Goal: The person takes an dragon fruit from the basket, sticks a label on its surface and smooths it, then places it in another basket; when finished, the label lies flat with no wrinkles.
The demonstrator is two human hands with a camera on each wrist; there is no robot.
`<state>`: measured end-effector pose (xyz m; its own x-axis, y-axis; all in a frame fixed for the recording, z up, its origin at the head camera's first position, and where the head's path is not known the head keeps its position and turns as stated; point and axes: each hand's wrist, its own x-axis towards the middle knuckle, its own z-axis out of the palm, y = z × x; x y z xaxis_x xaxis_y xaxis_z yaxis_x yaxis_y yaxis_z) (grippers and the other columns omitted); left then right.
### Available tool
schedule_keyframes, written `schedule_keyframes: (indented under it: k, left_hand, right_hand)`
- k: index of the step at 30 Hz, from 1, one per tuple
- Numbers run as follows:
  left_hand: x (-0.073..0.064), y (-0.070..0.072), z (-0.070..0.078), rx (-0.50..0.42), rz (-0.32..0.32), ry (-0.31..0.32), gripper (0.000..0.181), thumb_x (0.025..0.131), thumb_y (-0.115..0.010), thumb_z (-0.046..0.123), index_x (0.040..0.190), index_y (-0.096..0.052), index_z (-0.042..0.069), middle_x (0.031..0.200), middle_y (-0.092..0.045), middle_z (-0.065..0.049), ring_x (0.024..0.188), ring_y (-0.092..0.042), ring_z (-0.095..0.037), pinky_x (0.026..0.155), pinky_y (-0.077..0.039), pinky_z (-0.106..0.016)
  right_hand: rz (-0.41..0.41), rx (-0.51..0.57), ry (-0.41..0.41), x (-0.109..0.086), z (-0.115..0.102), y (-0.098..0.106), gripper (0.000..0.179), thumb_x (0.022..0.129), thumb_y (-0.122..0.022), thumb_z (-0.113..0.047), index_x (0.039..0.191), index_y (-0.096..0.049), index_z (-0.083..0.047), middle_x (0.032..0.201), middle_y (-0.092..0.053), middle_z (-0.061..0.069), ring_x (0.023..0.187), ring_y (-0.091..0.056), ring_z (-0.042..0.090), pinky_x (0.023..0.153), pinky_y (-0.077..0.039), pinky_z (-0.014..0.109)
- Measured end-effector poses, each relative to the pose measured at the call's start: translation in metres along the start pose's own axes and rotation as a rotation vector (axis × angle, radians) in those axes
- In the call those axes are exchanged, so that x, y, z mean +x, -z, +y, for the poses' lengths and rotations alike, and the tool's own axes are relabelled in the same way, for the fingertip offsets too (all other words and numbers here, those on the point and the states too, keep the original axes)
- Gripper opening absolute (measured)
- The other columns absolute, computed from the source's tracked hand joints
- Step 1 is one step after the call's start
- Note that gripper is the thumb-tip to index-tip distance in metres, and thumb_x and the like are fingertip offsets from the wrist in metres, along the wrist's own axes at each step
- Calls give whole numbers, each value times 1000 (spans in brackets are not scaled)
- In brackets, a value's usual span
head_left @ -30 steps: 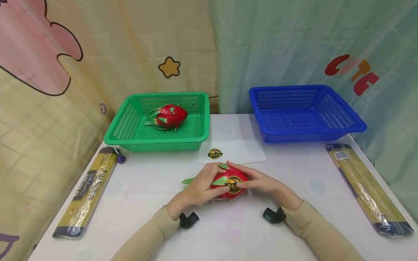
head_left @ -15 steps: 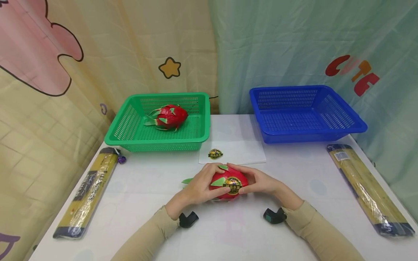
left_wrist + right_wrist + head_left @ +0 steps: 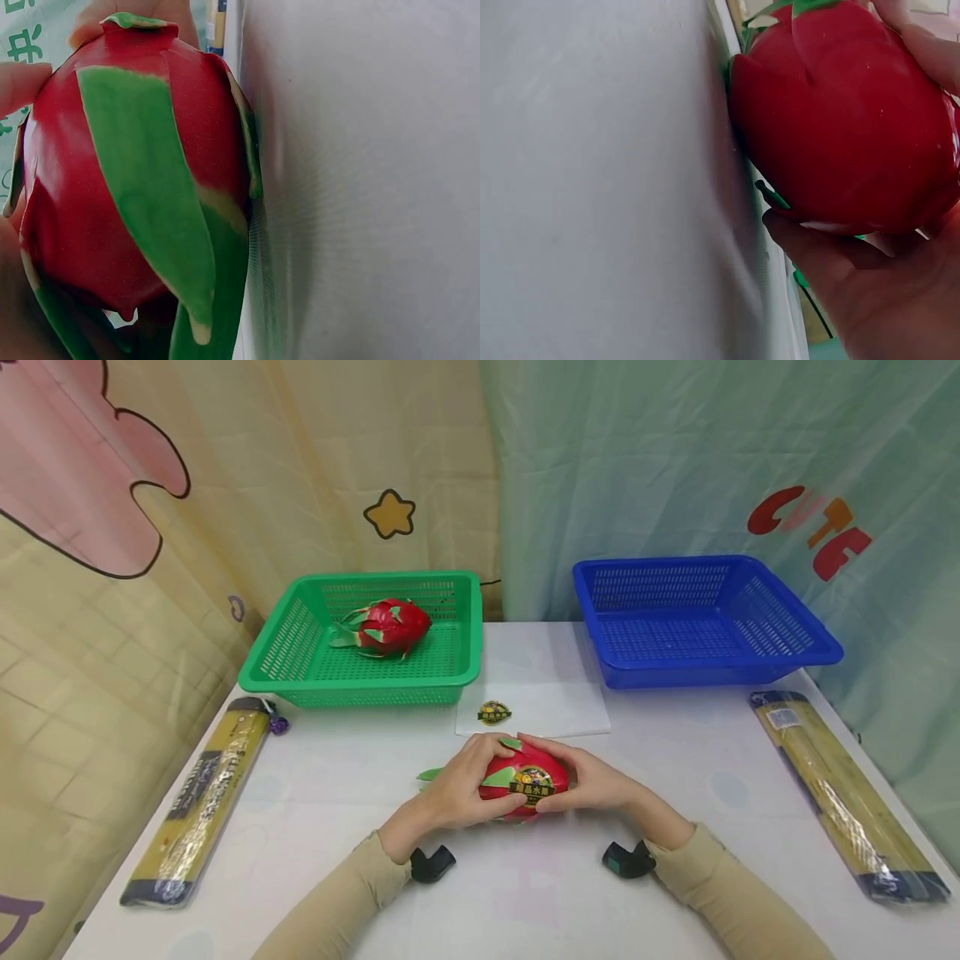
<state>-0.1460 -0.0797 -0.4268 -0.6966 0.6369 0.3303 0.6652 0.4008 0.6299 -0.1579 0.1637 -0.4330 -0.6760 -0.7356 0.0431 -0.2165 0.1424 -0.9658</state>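
A red dragon fruit [image 3: 551,764] with green scales lies on its side on the white table, held between both hands. Facing up on its front is a round black and gold sticker [image 3: 532,783]. My left hand [image 3: 459,787] grips the leafy end, thumb at the sticker's left edge. From the other side my right hand [image 3: 606,781] holds the rounded end, its thumb at the sticker's lower right edge. Long green scales [image 3: 146,165] fill the left wrist view. In the right wrist view, fingers curve round the smooth red skin [image 3: 847,120].
Behind the hands lies a white sheet [image 3: 558,714] bearing a similar sticker [image 3: 494,713]. At the back left, a green basket [image 3: 360,687] holds another dragon fruit [image 3: 395,627]; a blue basket [image 3: 712,673] stands back right. Spaghetti packs [image 3: 197,806] [image 3: 847,793] flank the table.
My right thumb has slid off the sticker's right side to its lower right edge. The dragon fruit has barely shifted, and my left hand keeps its grip.
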Motion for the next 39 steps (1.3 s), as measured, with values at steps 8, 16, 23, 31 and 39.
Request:
schedule_keyframes:
  k: [8,16,23,31,39]
  left_hand:
    - [1,-1,-1,-19,15,16,54,74,-74,37,112,-43,16,127,-47,3,108,-42,-8,83,-46,-29]
    - [0,-5,1,-28,46,48,53,72,-74,34,111,-44,15,122,-48,5,106,-42,-9,79,-47,-28]
    - [0,-6,1,-24,62,36,50,73,-71,32,111,-43,15,119,-49,3,104,-42,-9,77,-48,-28]
    - [0,-4,0,-36,56,28,43,76,-65,30,110,-45,14,114,-50,2,104,-43,-11,78,-49,-30]
    - [0,-5,3,-13,48,32,51,71,-70,32,110,-43,14,115,-48,4,104,-41,-9,77,-48,-27]
  right_hand:
    - [63,-38,52,1,1,-4,78,80,-73,-9,145,-30,-14,141,-39,9,122,-44,22,98,-40,30]
    - [118,-28,84,3,2,-12,69,76,-70,-3,136,-38,-12,131,-45,10,110,-51,24,89,-48,33]
    - [152,-55,83,4,3,-15,67,75,-68,-4,134,-40,-14,128,-47,11,106,-53,25,86,-49,33]
    - [87,9,139,4,3,-9,67,76,-64,1,137,-38,-6,131,-45,14,111,-50,23,90,-47,33]
    - [108,-47,94,4,0,-12,62,78,-60,-4,135,-37,-12,130,-45,10,110,-51,26,89,-47,33]
